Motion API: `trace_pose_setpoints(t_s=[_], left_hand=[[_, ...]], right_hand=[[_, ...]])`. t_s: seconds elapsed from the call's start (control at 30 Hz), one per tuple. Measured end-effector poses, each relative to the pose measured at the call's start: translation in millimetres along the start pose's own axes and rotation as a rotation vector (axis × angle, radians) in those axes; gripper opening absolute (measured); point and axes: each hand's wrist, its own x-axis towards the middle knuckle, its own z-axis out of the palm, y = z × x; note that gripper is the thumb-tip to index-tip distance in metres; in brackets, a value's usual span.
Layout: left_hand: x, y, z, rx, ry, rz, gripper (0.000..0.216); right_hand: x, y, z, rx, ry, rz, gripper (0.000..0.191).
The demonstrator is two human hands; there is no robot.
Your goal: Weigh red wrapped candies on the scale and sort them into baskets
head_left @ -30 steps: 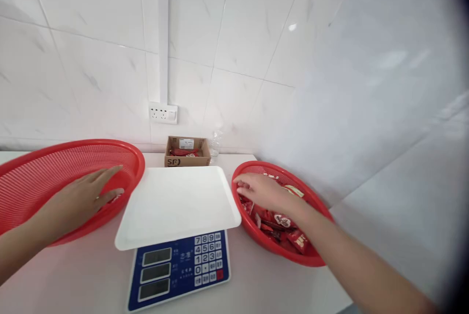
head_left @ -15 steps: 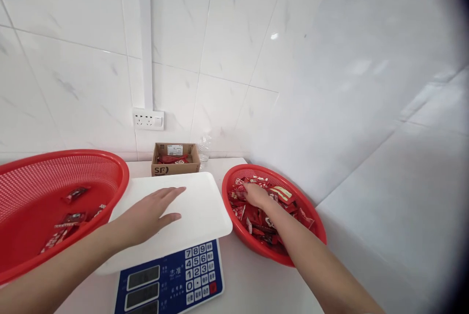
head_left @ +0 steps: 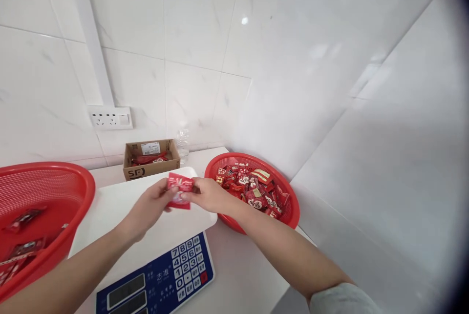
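Observation:
Both my hands hold one red packet [head_left: 179, 190] with white print above the white tray of the scale [head_left: 120, 206]. My left hand [head_left: 146, 206] pinches its left edge and my right hand [head_left: 207, 195] pinches its right edge. A round red basket [head_left: 291, 201] to the right of the scale holds several red packets. A larger red basket [head_left: 78, 189] at the left holds a few red packets.
The scale has a blue keypad panel [head_left: 179, 275] facing me. A small cardboard box [head_left: 150, 160] with red packets and a clear plastic bottle [head_left: 182, 142] stand by the tiled wall. A white socket strip [head_left: 110, 118] is on the wall.
My right hand left the right basket with a red packet and came over the scale tray. My left hand moved from the left basket to the tray and took the packet's other edge.

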Motion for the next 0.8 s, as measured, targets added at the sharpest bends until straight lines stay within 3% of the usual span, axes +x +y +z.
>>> trace_pose_setpoints(t_s=[0.13, 0.23, 0.3, 0.43, 0.57, 0.67, 0.8], left_hand=[[-9.9, -35.1, -34.8, 0.398, 0.037, -0.047, 0.052], [-18.9, -64.1, -47.7, 0.886, 0.249, 0.252, 0.058], [-25.1, -77.5, -45.5, 1.022, 0.187, 0.397, 0.056], [-32.7, -83.5, -36.2, 1.122, -0.154, 0.451, 0.059], [-33.6, -71.1, -37.9, 1.143, -0.285, 0.361, 0.059], [-34.3, -64.1, -37.2, 1.142, -0.308, 0.294, 0.056], [-41.9, -61.9, -28.8, 1.111, -0.101, 0.342, 0.055]], right_hand=[[-2.6, 29.4, -31.5, -0.109, 0.024, 0.039, 0.017], [-5.9, 63.9, -58.2, -0.306, 0.032, 0.196, 0.028], [-10.6, 85.4, -65.0, -0.358, -0.015, 0.251, 0.039], [-22.0, 116.5, -57.6, -0.386, -0.199, 0.327, 0.051], [-26.8, 129.2, -50.3, -0.409, -0.294, 0.365, 0.055], [-28.2, 128.3, -51.7, -0.409, -0.319, 0.347, 0.060], [-36.9, 119.2, -60.2, -0.371, -0.363, 0.310, 0.072]])
